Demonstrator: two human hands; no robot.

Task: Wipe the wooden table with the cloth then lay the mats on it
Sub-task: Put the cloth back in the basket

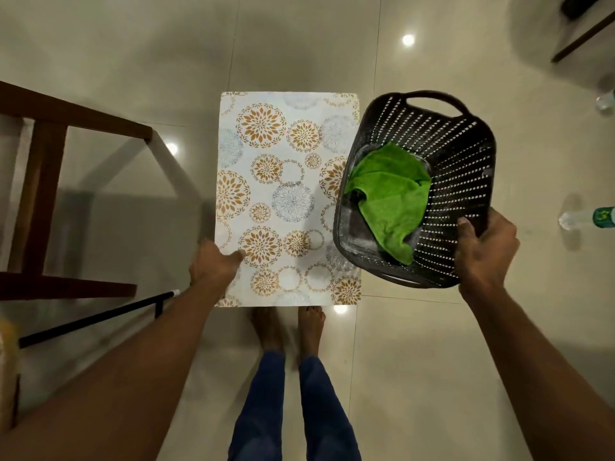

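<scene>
Mat (286, 194) with the orange and grey flower circles is lying flat and covers the whole top of the small worktop, so you can't actually see any wood under it. Its near short edge sits just in front of the person's bare feet (289, 327) on the tiled floor (399, 361), jeans legs below that in the shot.

Left hand (216, 266) is at the near-left corner of the mat, thumb on top of the printed surface and the rest of the fingers tucked under or behind the edge, so that grip is a pinch on the mat's left edge. Can't see the lower fingers properly though.

Right hand (484, 251) is holding the dark perforated basket (459, 181) by its near rim, thumb inside against the holey wall and fingers wrapped round the outside. Basket is tilted, open side facing the camera, and it overlaps the right edge of the mat about midway along. I can't tell whether it's resting on the worktop or lifted off it. Green cloth (392, 194) is crumpled inside the basket, on its floor, one corner hanging toward the near wall.

Further left there's a dark wooden frame (43, 168), looks like a chair or table leg setup, and a thin black bar (96, 319) near it. Off to the right, a clear bottle (589, 218) is lying on the floor, well apart from everything.
</scene>
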